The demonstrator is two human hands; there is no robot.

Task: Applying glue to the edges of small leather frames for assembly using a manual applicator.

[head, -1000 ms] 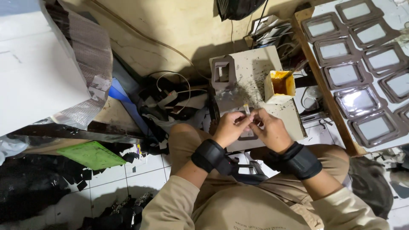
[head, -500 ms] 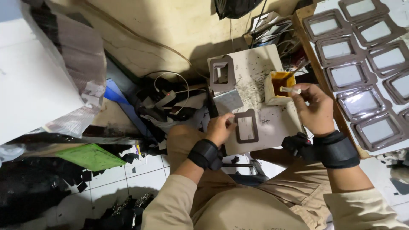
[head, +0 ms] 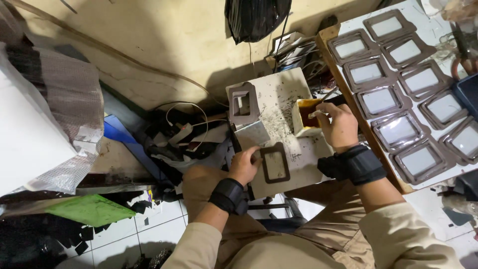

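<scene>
Two hands busy: my left hand [head: 245, 164] presses flat-fingered on the brown frame [head: 275, 163]; my right hand [head: 338, 124] pinches a brush [head: 324, 96] over the glue pot [head: 304, 115].

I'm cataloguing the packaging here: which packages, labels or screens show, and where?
White box: far left, large, partly under clear bubble wrap.
Black plastic bag: top centre, against the wall, bulging.
Small open carton: on the work block, white outside, orange-brown inside.
No screens or signs.
</scene>
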